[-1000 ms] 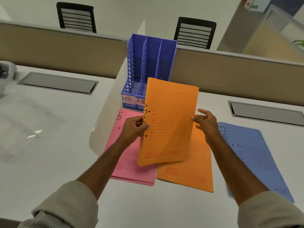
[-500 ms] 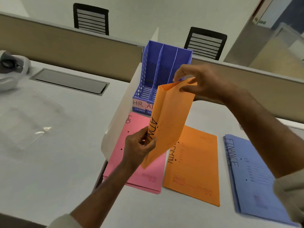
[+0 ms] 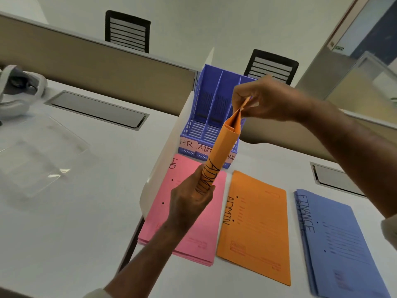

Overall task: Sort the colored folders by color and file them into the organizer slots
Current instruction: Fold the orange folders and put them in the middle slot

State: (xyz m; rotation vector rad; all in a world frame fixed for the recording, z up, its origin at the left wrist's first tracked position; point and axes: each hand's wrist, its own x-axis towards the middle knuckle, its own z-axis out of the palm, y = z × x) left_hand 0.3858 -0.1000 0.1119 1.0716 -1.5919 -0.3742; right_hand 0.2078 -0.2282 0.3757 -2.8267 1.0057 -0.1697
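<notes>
Two hands' fingers pinch the orange folder point(image 3: 223, 151), now turned edge-on, upright.

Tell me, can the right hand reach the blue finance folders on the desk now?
Probably not yet: the right hand pinches the top of the raised orange paper folder. The blue paper folders lie uncovered below it.
</notes>
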